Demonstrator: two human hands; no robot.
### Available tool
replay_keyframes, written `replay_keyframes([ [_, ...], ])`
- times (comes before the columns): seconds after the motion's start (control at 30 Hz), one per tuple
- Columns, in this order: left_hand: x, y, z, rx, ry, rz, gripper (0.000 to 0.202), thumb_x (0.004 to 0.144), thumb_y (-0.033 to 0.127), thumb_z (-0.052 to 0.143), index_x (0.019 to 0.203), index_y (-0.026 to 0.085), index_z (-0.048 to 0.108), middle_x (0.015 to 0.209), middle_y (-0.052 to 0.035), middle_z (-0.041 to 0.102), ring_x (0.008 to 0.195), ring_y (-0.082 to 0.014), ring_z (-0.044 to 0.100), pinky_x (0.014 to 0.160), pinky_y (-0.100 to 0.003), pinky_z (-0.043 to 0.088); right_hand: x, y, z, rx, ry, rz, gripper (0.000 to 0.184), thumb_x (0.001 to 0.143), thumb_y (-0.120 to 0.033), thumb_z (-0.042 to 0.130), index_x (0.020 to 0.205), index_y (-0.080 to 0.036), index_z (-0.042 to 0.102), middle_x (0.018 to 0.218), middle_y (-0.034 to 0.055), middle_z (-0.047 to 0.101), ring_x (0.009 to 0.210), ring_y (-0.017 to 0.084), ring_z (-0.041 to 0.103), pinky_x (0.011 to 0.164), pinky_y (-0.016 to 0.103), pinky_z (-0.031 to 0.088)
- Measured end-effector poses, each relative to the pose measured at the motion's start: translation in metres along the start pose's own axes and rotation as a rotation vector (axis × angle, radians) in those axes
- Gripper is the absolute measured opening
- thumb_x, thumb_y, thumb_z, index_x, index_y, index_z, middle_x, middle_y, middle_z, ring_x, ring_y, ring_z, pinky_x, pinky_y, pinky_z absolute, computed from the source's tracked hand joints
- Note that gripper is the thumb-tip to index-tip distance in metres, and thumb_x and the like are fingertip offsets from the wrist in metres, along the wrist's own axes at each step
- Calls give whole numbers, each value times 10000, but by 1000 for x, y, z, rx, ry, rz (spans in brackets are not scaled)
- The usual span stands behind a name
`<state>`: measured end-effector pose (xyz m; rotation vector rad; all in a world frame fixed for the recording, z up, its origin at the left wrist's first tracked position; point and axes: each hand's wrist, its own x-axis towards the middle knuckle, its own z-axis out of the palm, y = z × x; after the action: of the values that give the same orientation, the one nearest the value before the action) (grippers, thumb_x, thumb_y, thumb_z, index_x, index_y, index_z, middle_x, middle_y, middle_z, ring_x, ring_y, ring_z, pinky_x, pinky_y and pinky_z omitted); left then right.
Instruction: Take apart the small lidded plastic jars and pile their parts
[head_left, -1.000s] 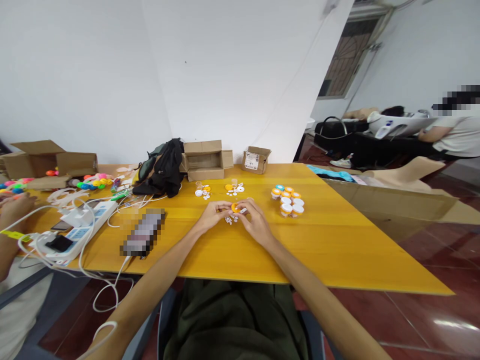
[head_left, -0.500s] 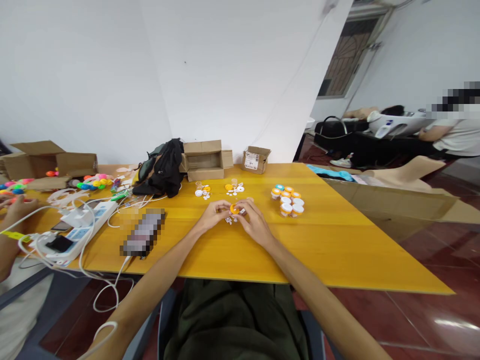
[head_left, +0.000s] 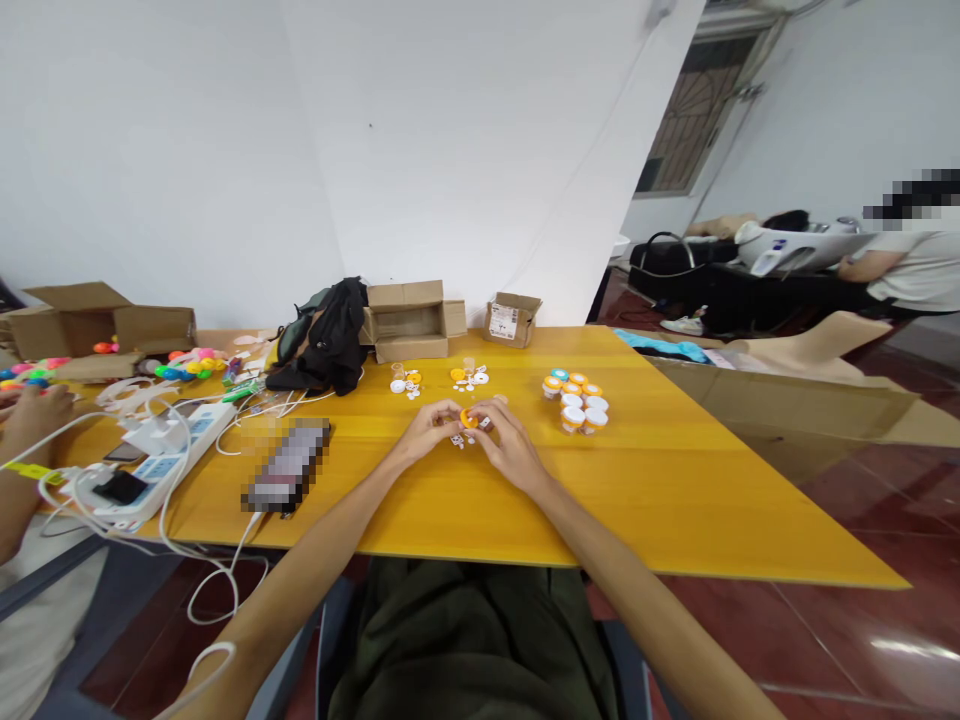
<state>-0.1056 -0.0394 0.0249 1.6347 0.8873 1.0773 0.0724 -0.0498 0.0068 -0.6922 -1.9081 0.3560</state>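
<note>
Both my hands meet over the middle of the yellow table. My left hand and my right hand pinch a small orange round piece between their fingertips. Tiny white parts lie on the table just under my fingers. A cluster of small jars with orange and white lids stands to the right of my right hand. More small white and orange parts and another small pile lie farther back.
Cardboard boxes and a black bag sit at the table's back. A white power strip with cables and coloured toys lie left, by another person's hand. A person sits at the far right.
My fingers have shifted slightly around the orange piece; the hands stay in the same place. The other person's hand at the left has moved a little.
</note>
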Motion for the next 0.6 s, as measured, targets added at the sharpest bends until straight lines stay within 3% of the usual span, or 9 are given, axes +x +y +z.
replay_keyframes([
  [0.6, -1, -2, -1, -23, 37, -45, 259, 691, 385, 769, 757, 170, 641, 734, -10, 680, 684, -143, 587, 683, -257, 408, 0, -1, -1, -13, 7, 16, 98, 928, -270, 521, 1004, -256, 582, 988, 58, 632, 888, 211, 602, 773, 344, 529],
])
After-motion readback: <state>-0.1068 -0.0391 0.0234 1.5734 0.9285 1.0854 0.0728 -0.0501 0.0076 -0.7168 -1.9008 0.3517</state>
